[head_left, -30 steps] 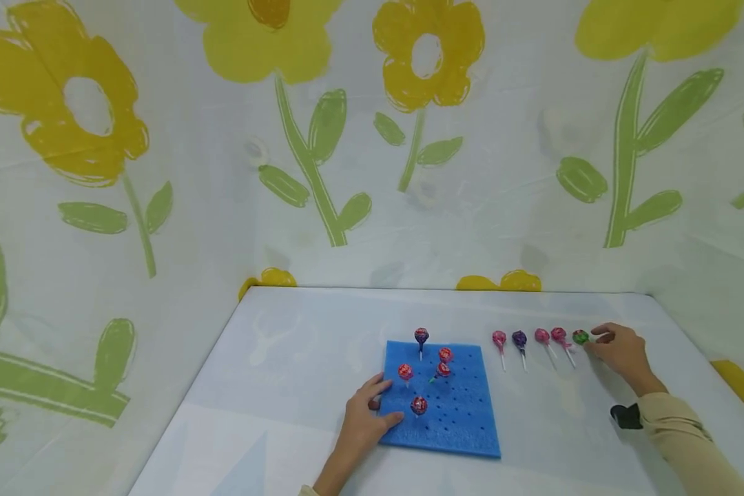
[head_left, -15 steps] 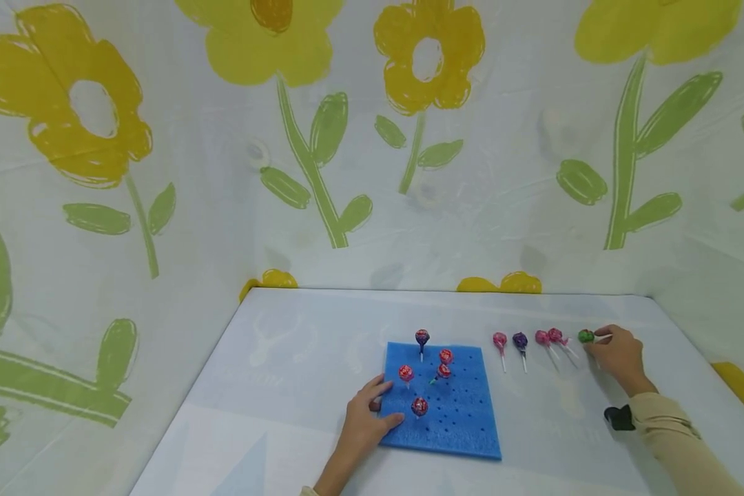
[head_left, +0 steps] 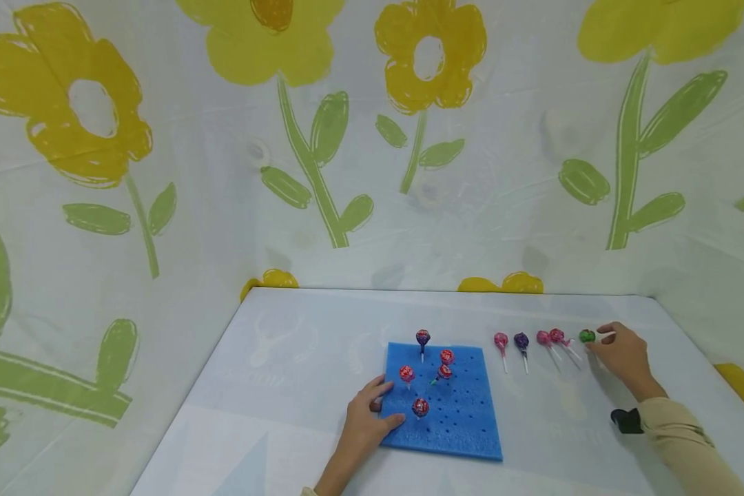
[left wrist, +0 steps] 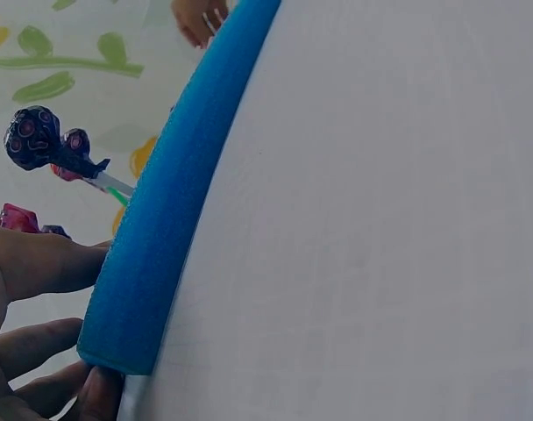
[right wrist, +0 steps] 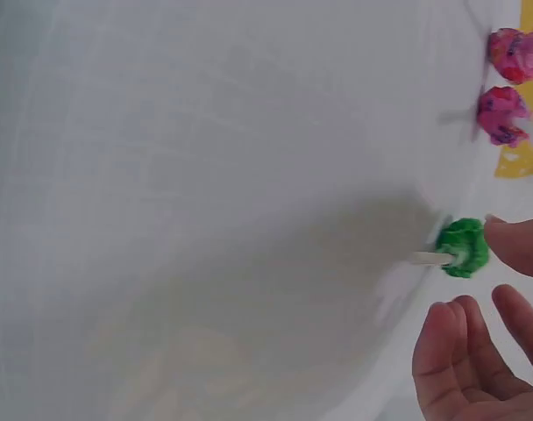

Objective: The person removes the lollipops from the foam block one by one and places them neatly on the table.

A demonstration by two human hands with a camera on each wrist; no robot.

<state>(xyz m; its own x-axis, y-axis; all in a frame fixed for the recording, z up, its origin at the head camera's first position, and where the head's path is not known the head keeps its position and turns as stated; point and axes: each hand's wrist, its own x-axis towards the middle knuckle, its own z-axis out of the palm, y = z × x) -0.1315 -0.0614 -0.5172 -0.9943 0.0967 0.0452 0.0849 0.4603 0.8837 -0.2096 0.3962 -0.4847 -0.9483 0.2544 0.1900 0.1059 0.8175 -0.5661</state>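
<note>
In the head view my left hand (head_left: 364, 415) grips the left edge of a blue foam board (head_left: 465, 427) dotted with small holes. The left wrist view shows fingers (left wrist: 52, 263) on its top and others against its side. Several wrapped lollipops stand in the board: a purple one (head_left: 423, 335) at the back and red ones, including one (head_left: 420, 407) near the front. My right hand (head_left: 623, 355) is at a green lollipop (head_left: 587, 335) on the table; in the right wrist view the thumb (right wrist: 519, 246) lies close by its head, the other fingers apart from it.
Left of the green lollipop lie a pink lollipop (head_left: 501, 339), a purple lollipop (head_left: 521, 340) and two pink ones close together, one with its head (head_left: 543, 337) beside the other. Behind the white table (head_left: 273, 386) hangs a flower-printed cloth (head_left: 502, 227).
My right hand pinched the green lollipop, shifted it slightly right, and has now loosened its fingers from it. The nearest pink lollipop moved a little left. My left hand stayed on the foam board.
</note>
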